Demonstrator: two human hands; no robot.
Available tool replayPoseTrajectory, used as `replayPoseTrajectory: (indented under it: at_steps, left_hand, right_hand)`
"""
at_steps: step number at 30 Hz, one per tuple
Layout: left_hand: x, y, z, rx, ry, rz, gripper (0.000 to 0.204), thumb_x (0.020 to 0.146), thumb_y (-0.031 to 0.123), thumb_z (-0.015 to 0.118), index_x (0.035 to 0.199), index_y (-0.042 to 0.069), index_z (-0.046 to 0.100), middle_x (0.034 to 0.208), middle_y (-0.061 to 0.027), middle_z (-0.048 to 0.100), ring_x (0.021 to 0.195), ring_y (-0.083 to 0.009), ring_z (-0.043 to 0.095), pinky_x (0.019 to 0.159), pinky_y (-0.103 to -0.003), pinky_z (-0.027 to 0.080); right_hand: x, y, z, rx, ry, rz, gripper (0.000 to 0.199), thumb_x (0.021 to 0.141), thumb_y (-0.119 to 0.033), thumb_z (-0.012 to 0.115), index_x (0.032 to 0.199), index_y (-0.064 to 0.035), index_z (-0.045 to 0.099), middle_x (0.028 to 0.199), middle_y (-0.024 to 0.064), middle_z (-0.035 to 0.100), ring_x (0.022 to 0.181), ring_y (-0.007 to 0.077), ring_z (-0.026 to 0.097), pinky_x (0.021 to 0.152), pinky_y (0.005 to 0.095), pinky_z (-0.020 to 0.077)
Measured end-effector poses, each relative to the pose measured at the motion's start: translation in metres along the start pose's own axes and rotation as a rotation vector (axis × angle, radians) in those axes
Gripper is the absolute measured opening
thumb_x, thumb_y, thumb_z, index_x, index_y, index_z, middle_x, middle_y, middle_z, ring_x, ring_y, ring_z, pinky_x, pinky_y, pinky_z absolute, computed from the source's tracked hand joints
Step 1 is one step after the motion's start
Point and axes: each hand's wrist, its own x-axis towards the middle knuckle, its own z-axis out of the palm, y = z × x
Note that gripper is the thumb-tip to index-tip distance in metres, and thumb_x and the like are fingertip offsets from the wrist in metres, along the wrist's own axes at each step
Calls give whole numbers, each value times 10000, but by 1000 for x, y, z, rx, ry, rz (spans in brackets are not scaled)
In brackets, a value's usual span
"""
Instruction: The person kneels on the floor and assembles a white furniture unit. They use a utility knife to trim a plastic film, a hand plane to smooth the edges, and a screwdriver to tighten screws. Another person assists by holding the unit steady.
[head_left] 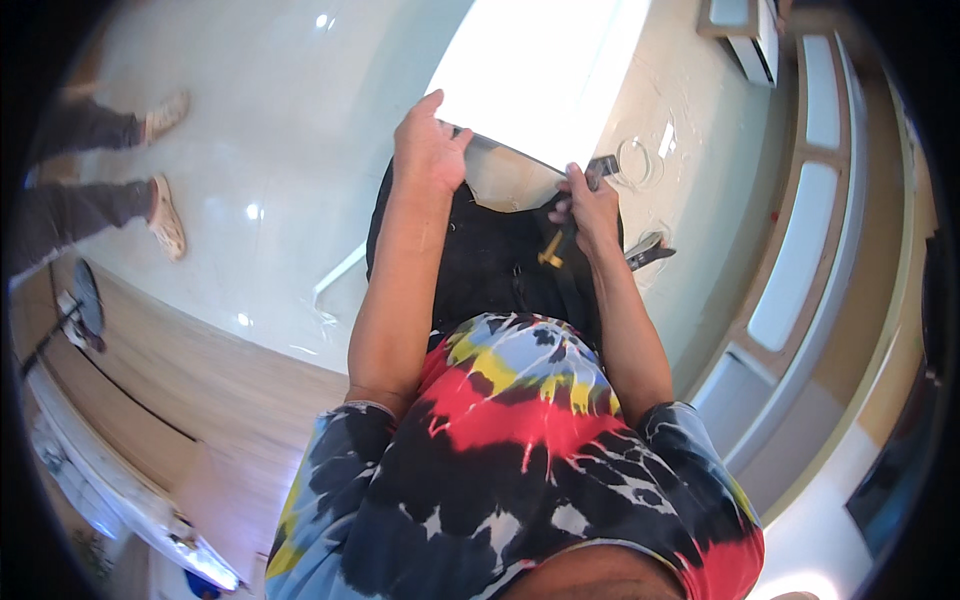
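A white glossy panel stretches away from me over my lap, its near edge toward my body. My left hand holds the panel's near left corner, with some of its fingers hidden beneath. At the near right corner, my right hand is closed around a slim tool, its fingertips against the panel's edge. A dark end of that tool sticks out beyond the fingers, and a yellow piece shows below the hand. The tool's exact kind is unclear. My dark-clad lap lies under both hands.
On the pale glossy floor right of me lie a dark hand tool and a looped clear strip. A white strip lies left. Another person's clogs stand farther left. Long wood-and-white cabinetry lines the right; a small white-and-wood unit stands far right.
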Motion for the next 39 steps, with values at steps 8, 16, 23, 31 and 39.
replayPoseTrajectory:
  at_steps: [8, 16, 23, 31, 39]
  left_hand:
    - [-5, 38, -52, -145, 5, 157, 534, 979, 192, 569, 1407, -76, 395, 1255, -251, 609, 1190, -313, 584, 1025, -414, 448]
    - [46, -36, -88, 405, 30, 294, 363, 985, 216, 558, 1200, -64, 642, 1091, -135, 701, 975, -158, 638, 851, -310, 498]
    - [60, -84, -119, 189, 234, 197, 362, 983, 172, 546, 1255, -60, 601, 1091, -134, 699, 974, -180, 650, 825, -284, 509]
    - [56, -48, -91, 103, 100, 328, 449, 946, 249, 634, 1282, -48, 595, 1035, -122, 704, 943, -164, 653, 821, -283, 506]
    - [75, 2, -62, 512, -93, 306, 645, 823, 431, 746, 1243, -45, 634, 996, -153, 716, 870, -190, 672, 781, -305, 518]
  right_hand:
    - [-64, -43, -43, -36, 7, 254, 424, 1034, -449, 465, 1100, -38, 548, 738, 15, 475, 539, 112, 455, 473, 304, 441]
    - [-58, -95, 58, -873, -370, -293, 286, 1016, -253, 539, 1140, 1, 581, 814, 84, 589, 589, 143, 581, 539, 279, 488]
    - [22, -109, 141, -1382, -408, -1152, 421, 806, -220, 793, 1142, -47, 607, 1002, 159, 627, 822, 313, 682, 705, 410, 570]
    - [16, -123, 138, -1277, -429, -844, 300, 925, -185, 660, 1142, 21, 633, 941, 186, 679, 759, 259, 682, 677, 356, 537]
    - [-6, -142, 124, -1320, -605, -694, 150, 953, -128, 597, 944, 22, 588, 783, 176, 611, 691, 292, 624, 637, 393, 491]
